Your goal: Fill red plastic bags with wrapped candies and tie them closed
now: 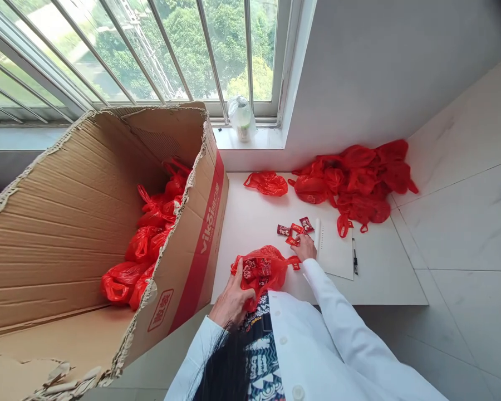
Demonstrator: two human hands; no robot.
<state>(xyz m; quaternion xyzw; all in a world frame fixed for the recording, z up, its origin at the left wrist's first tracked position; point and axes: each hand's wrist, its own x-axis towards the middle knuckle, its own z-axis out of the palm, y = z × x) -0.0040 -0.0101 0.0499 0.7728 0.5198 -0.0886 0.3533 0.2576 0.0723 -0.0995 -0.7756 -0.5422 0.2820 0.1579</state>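
My left hand (232,296) grips the near left edge of a red plastic bag (278,266) at the front of the white table. Several small wrapped packets (256,269) show through the thin plastic. Just beyond the bag, my right hand (306,248) has its fingers curled down on a small red packet (292,241). Around those fingertips lie a few more packets, among them a dark red packet (283,230) and another dark one (306,224). One red packet (296,266) sits by the bag's right side, below my right wrist.
A large torn-edged cardboard box (196,234) stands at left, holding several tied red bags (144,245). A flat red bag (267,183) and a heap of red bags (354,178) lie along the wall. Right are a notebook (336,250) and pen (354,257); a wrapped cup (242,120) stands on the sill.
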